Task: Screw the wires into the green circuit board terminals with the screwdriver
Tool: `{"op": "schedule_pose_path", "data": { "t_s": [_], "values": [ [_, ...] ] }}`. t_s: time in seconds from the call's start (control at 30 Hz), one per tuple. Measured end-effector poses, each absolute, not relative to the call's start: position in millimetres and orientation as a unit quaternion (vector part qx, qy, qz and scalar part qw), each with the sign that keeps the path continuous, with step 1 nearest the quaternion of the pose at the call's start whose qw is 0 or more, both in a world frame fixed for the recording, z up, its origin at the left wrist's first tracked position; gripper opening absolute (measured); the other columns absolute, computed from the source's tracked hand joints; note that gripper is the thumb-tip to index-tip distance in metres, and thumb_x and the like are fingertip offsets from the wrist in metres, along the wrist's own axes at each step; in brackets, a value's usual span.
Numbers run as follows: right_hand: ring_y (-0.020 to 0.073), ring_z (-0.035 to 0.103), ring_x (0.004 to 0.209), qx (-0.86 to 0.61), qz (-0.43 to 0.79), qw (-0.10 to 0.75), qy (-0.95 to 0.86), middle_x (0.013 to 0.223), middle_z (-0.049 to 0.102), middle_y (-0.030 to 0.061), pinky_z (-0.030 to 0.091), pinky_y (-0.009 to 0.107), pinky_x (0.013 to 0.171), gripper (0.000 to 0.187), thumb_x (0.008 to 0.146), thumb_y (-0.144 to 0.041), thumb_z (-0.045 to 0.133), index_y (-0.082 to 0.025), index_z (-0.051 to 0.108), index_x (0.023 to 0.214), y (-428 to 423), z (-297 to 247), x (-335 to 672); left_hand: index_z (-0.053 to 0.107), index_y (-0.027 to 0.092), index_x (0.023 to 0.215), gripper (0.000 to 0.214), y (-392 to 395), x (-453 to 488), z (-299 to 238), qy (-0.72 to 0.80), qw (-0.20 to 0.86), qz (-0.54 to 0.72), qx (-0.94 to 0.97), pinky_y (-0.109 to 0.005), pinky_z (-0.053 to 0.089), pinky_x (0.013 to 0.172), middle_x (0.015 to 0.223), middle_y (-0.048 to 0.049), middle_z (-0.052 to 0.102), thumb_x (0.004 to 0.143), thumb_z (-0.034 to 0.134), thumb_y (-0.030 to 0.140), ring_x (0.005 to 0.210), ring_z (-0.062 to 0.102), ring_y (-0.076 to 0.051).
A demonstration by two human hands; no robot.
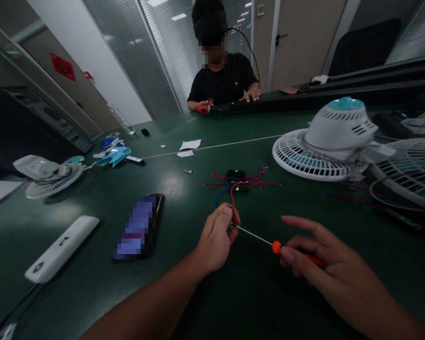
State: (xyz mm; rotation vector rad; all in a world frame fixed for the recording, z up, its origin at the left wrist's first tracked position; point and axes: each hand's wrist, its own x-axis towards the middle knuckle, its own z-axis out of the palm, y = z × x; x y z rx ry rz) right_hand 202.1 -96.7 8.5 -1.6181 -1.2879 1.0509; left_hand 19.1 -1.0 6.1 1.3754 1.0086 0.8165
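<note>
My right hand (318, 264) grips a screwdriver (276, 247) by its red-orange handle, index finger stretched forward. The thin metal shaft runs left to my left hand (217, 233). There my fingers are closed around a small part that they mostly hide; a red wire (233, 198) and a blue wire come out of it. Whether the screwdriver's tip touches that part, I cannot tell. Just beyond my left hand, several small black modules (235, 175) with red and blue wires lie on the green table (177, 302).
On the left lie a phone (136, 229), a white power strip (62, 248) and a small fan (51, 174). White fan parts (335, 137) stand at right. Paper scraps (189, 145) lie farther back. Across the table a person (221, 78) in black holds a red power tool (203, 108).
</note>
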Motion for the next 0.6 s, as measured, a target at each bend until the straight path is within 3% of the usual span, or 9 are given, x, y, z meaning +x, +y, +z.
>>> {"op": "schedule_pose_path", "data": {
  "t_s": [0.23,0.6],
  "values": [
    [0.0201,0.07,0.068,-0.639,0.417,0.392,-0.514,0.079,0.075,0.0034,0.055,0.028,0.057,0.052,0.084,-0.047,0.058,-0.023,0.048,0.129,-95.4,8.0,201.5,0.049,0.018,0.069,0.037,-1.3,20.0,6.8,0.433,0.581,0.358,0.589,-0.019,0.027,0.04,0.057,0.0052,0.039,0.089,0.036,0.046,0.043,0.034,-0.008],
    [0.0203,0.069,0.065,-0.637,0.411,0.412,-0.507,0.074,0.074,0.0035,0.054,0.027,0.052,0.05,0.082,-0.046,0.06,-0.022,0.051,0.124,-95.5,11.0,199.4,0.05,0.018,0.07,0.037,-1.0,18.9,7.6,0.435,0.582,0.35,0.591,-0.019,0.027,0.04,0.058,0.0053,0.04,0.088,0.036,0.048,0.043,0.034,-0.008]
  ]
}}
